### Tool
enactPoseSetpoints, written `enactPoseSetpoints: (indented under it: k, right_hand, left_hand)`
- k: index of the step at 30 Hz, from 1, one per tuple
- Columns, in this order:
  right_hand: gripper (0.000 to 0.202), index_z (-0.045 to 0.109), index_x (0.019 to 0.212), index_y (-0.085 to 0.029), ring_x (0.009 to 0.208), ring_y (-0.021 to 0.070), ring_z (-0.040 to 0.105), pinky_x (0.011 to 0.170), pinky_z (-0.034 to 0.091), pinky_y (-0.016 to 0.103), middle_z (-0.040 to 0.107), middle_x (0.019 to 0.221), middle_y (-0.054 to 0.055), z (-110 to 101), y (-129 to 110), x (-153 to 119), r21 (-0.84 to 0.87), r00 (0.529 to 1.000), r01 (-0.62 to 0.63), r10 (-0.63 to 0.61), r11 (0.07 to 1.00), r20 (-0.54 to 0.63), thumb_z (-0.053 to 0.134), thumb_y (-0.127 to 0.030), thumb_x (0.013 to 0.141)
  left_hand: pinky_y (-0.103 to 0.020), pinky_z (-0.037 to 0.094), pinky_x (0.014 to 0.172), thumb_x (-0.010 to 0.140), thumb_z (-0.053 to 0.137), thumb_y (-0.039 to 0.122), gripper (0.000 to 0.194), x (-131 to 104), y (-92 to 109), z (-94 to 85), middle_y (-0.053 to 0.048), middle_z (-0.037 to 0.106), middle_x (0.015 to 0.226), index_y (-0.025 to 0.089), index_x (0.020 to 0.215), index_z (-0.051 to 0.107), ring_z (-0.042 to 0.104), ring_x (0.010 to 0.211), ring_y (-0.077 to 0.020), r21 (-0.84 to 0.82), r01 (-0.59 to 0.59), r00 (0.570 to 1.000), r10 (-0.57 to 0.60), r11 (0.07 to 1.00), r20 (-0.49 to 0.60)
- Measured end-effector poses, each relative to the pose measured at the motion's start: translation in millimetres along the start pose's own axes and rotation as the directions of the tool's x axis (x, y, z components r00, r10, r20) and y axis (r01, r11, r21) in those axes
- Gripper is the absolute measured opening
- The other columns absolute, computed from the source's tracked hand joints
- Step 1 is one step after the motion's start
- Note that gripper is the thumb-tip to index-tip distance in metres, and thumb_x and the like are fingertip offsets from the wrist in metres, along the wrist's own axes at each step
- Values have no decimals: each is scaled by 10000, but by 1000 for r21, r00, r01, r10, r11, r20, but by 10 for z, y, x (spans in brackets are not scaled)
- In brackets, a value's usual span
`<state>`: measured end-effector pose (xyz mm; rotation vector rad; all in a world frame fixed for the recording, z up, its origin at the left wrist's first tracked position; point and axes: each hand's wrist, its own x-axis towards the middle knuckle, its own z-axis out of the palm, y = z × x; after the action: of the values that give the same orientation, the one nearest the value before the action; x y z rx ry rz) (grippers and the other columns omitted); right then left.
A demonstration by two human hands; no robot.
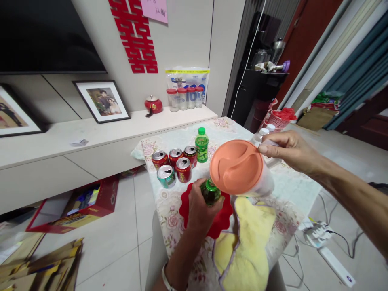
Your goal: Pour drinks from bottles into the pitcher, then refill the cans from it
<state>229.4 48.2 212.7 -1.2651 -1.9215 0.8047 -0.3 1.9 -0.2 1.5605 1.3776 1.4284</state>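
Observation:
My right hand (pixel 286 149) grips the handle of a clear pitcher with an orange lid (pixel 236 167), tilted to the left. The lid's edge is right by the top of a green plastic bottle (pixel 211 194). Around that bottle my left hand (pixel 198 206) is wrapped, above a red scalloped mat (pixel 223 220). Whether liquid is flowing I cannot tell. Behind my left hand stand several opened red drink cans (pixel 184 171) and a teal can (pixel 166 178). Beside them is another green bottle (pixel 201 147) with its cap on. A yellow cloth (pixel 254 242) lies near the mat.
A floral tablecloth (pixel 169 202) covers the table. Further back, a long white cabinet (pixel 136 126) bears framed photos, a red pot (pixel 153 105) and red-lidded jars (pixel 182 99). Clear bottles (pixel 263 132) stand behind the pitcher. A power strip (pixel 336 266) and cables lie on the floor at right.

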Motion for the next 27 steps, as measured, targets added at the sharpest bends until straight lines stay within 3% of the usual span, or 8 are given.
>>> enactPoseSetpoints:
  k: [2,5,10,16,20,27]
  right_hand:
    - [564,514,527,-211,516,92,287,463,179,286,347,540,-55,17,115,-10,167,996,-41,55,985,-75,817,-628,756]
    - [602,446,504,-220,487,75,183,456,109,289,251,518,-84,43,252,-16,385,971,-41,127,922,-200,872,-605,686]
    - [614,397,486,-238,471,66,125,452,80,283,202,497,-103,127,466,-27,513,900,42,190,857,-392,897,-575,603]
    - [579,357,506,-245,465,78,164,450,123,291,217,504,-92,333,928,-108,541,786,126,249,832,-566,817,-540,697]
    - [537,387,531,-246,466,85,205,444,151,295,282,513,-83,474,1230,-154,536,717,133,293,834,-633,793,-527,742]
    - [365,543,731,-187,468,57,372,441,336,200,440,606,-100,678,1637,-230,520,688,67,338,852,-642,670,-437,965]
  left_hand:
    - [-422,583,914,673,814,332,646,-5,-2,-5,-88,685,1169,223,1245,533,696,1047,-274,-18,28,1000,-28,999,12]
    - [-400,588,869,692,810,334,646,-14,8,-24,-68,676,1144,235,1257,514,698,978,-244,-46,80,996,-78,996,39]
    - [-392,595,867,698,831,364,665,-1,12,-74,-61,674,1135,229,1260,503,704,964,-230,-101,121,990,-112,988,89]
    - [-387,609,862,669,844,385,675,48,63,-119,-42,680,1108,244,1219,480,712,949,-222,-109,148,982,-133,983,133]
    - [-388,616,833,643,826,402,648,59,132,-105,-31,672,1050,243,1171,486,715,906,-227,-13,110,993,-109,994,37]
    - [-402,622,832,653,773,426,627,48,157,-68,-42,668,1038,236,1173,479,723,897,-239,53,67,997,-66,996,-28]
